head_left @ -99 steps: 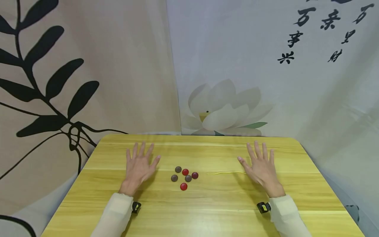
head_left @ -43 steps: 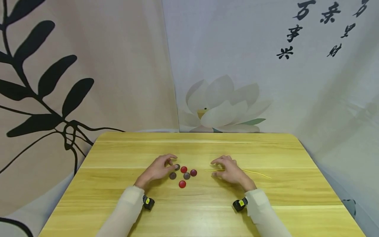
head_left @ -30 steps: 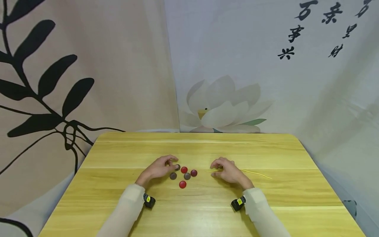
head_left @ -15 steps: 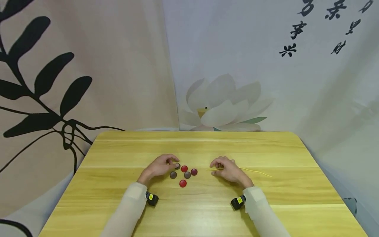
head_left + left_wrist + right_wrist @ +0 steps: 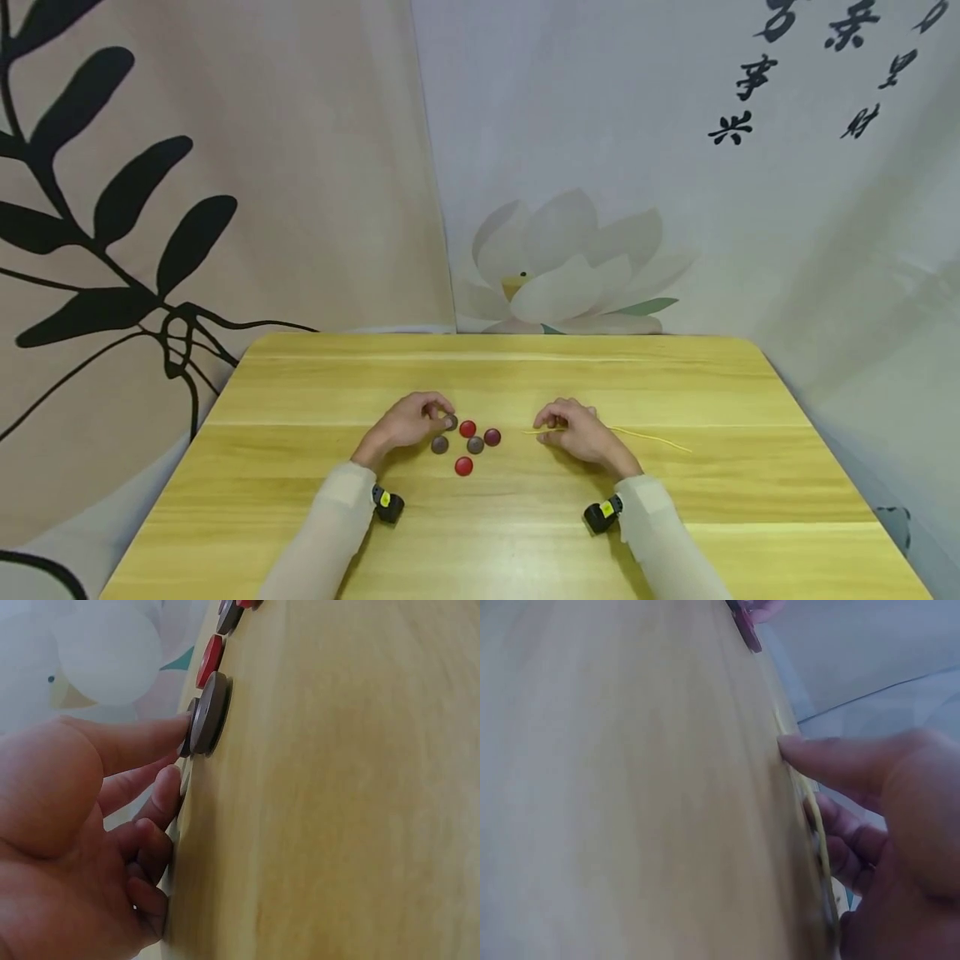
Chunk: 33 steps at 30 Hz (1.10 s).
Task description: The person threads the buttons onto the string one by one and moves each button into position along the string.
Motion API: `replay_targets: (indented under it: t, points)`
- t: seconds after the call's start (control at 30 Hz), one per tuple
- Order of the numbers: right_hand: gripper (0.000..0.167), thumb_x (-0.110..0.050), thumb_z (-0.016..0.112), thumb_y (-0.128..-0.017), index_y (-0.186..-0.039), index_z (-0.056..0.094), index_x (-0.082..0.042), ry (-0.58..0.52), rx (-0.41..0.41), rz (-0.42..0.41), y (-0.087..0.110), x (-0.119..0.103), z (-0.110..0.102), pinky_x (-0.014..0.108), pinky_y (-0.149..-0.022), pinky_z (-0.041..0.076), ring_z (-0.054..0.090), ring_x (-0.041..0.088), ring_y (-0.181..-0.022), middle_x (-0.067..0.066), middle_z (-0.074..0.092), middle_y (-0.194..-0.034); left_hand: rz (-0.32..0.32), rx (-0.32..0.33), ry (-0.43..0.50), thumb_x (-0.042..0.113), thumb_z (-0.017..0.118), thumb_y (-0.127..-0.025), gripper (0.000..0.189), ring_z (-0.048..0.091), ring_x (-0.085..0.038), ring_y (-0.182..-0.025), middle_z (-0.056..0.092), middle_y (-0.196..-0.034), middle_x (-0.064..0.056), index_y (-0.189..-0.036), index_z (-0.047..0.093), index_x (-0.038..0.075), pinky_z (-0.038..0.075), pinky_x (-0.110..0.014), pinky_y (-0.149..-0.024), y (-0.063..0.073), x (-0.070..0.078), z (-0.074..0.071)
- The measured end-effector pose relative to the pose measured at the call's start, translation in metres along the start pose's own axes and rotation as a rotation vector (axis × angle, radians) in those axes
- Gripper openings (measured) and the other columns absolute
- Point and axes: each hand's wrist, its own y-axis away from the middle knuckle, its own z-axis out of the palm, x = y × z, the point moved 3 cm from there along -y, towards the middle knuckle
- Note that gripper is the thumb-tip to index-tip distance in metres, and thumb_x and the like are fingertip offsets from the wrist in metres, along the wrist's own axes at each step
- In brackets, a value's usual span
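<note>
Here, a brown disc (image 5: 453,423) lies pinched in the left grip (image 5: 406,422).

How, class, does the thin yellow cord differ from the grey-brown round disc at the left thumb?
Shape: the thin yellow cord is long and gently curved; the grey-brown round disc is compact.
Colour: the cord is yellow, the disc grey-brown.
Place: the cord lies at the right hand, the disc at the left hand.
Shared: a hand partly hides each in the head view.
</note>
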Motion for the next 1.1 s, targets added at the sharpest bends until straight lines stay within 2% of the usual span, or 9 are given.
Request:
replay_targets:
  t: [0.2,0.57,0.9,1.1]
  points:
    - [0.011,-0.015,0.076,-0.086,-0.093,0.069,-0.021,0.010,0.017,0.005,-0.0059,-0.0023,-0.0024,0.042,-0.080,0.018,0.046,0.017,-0.084,-0.007,0.054,-0.083,-0.005,0.027,-0.002,0.015,0.071,-0.092,0.008,0.050,-0.019,-0.078,0.057,-0.086,-0.004,-0.100,0.070,0.017,0.039,-0.033,-0.068,-0.0027,0.0012,-0.0025]
    - [0.009,-0.014,0.077,-0.085,-0.087,0.070,-0.020,0.011,0.022,0.035,-0.0042,-0.0047,0.0014,0.042,-0.080,0.018,0.047,0.016,-0.084,-0.008,0.056,-0.081,-0.024,0.032,0.029,0.016,0.073,-0.090,0.005,0.048,-0.019,-0.074,0.055,-0.083,-0.004,-0.094,0.070,0.015,0.038,-0.032,-0.065,0.0008,-0.0019,0.0013]
    - [0.008,-0.014,0.077,-0.085,-0.085,0.071,-0.019,0.017,0.026,0.049,-0.0037,-0.0049,0.0031,0.043,-0.080,0.018,0.047,0.016,-0.084,-0.008,0.056,-0.081,-0.078,0.064,0.021,0.021,0.077,-0.087,0.013,0.046,-0.018,-0.069,0.053,-0.077,-0.004,-0.088,0.068,0.012,0.037,-0.030,-0.062,0.0024,-0.0011,-0.0001]
    - [0.007,-0.012,0.076,-0.086,-0.084,0.072,-0.017,0.020,0.021,0.058,-0.0038,-0.0059,0.0018,0.044,-0.082,0.017,0.048,0.016,-0.087,-0.007,0.057,-0.082,-0.084,0.081,0.007,0.022,0.077,-0.087,0.013,0.047,-0.018,-0.070,0.056,-0.077,-0.004,-0.086,0.069,0.012,0.038,-0.030,-0.062,0.0023,-0.0006,-0.0012]
